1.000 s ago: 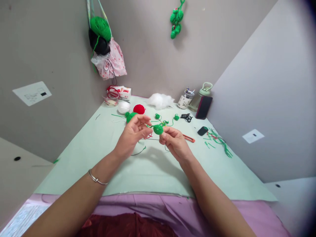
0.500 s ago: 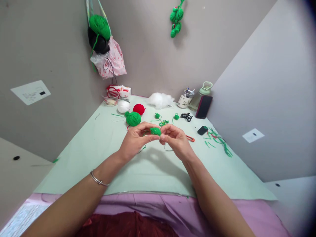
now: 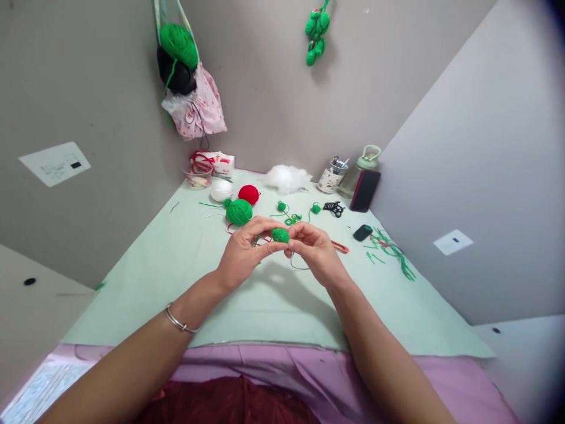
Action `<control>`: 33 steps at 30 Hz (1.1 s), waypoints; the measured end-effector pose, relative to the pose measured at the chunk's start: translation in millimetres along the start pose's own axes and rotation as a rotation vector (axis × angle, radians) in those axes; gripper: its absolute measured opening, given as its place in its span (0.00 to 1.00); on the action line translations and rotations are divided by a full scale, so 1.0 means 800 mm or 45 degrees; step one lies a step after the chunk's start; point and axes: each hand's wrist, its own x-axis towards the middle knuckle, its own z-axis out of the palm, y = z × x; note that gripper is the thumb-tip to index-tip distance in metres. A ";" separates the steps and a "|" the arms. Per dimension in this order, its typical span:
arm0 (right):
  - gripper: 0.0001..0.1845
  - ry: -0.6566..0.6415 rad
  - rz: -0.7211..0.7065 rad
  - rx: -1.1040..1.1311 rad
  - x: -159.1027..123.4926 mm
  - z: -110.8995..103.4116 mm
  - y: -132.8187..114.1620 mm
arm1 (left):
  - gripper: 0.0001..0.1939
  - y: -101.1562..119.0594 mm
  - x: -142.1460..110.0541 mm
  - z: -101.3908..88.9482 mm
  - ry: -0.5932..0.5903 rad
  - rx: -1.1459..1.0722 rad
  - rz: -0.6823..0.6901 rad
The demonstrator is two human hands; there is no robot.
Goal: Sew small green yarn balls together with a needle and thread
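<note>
Between my two hands, above the middle of the table, is a small green crocheted piece (image 3: 280, 235). My left hand (image 3: 242, 250) pinches it between thumb and fingers from the left. On its right side, my right hand (image 3: 315, 250) is closed, thumb against fingers, at the piece's edge; whether it also holds a needle or hook is hidden. A thin dark strand (image 3: 299, 268) hangs below my right hand. Just beyond my left hand lies a ball of green yarn (image 3: 239, 212). An orange-handled tool (image 3: 340, 247) lies partly behind my right hand.
White yarn (image 3: 221, 190), red yarn (image 3: 249, 194) and white stuffing (image 3: 288, 179) lie at the back. A pen cup (image 3: 331, 178), bottle (image 3: 352, 175) and phone (image 3: 365, 191) stand at back right. Yarn scraps (image 3: 397, 253) lie at right; a black claw clip (image 3: 334, 209) is nearer the middle.
The green piece and both hands have shifted very slightly right. The piece is turned a little, and red yarn now shows behind my left fingers.
</note>
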 end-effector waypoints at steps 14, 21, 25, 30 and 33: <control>0.11 0.355 0.058 -0.491 0.020 -0.060 0.000 | 0.07 -0.069 -0.003 -0.004 -0.533 0.496 -0.338; 0.06 -0.149 0.269 -0.891 0.013 -0.057 0.013 | 0.09 -0.083 -0.004 -0.007 -0.573 0.478 -0.343; 0.06 -0.353 0.244 -0.907 0.009 -0.051 0.022 | 0.10 -0.080 -0.005 -0.007 -0.571 0.480 -0.328; 0.06 -0.181 0.082 -0.888 0.008 -0.027 0.020 | 0.12 -0.062 -0.002 -0.006 -0.491 0.409 -0.368; 0.06 0.000 -0.058 -0.655 0.011 -0.027 0.005 | 0.14 -0.054 0.002 -0.008 -0.424 0.300 -0.366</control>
